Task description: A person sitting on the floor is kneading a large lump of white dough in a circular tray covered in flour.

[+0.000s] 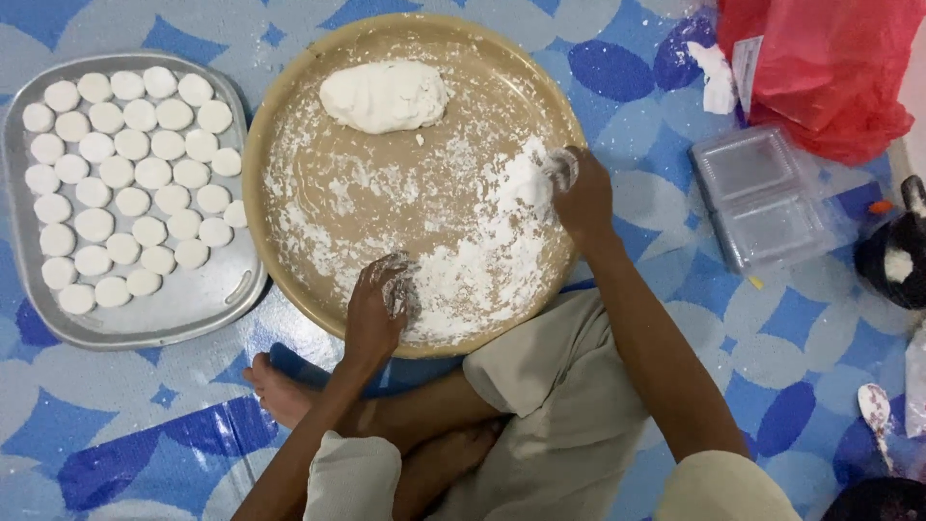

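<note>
A wide tan round tray (289, 106) lies on the floor in front of me, dusted with white flour (482, 260). A lump of white dough (384, 95) rests at its far side. My left hand (378, 309) is at the tray's near edge, fingers curled and floury, pressing something small and white that I cannot make out. My right hand (579, 193) is at the tray's right rim, fingers closed on a small clear round object (561, 169) set into the flour pile.
A metal tray (193, 309) at the left holds several rows of flat white dough discs (125, 183). Clear plastic boxes (762, 198), a red plastic bag (830, 68) and a dark bowl (892, 256) sit at the right. My crossed legs and foot (280, 386) lie below.
</note>
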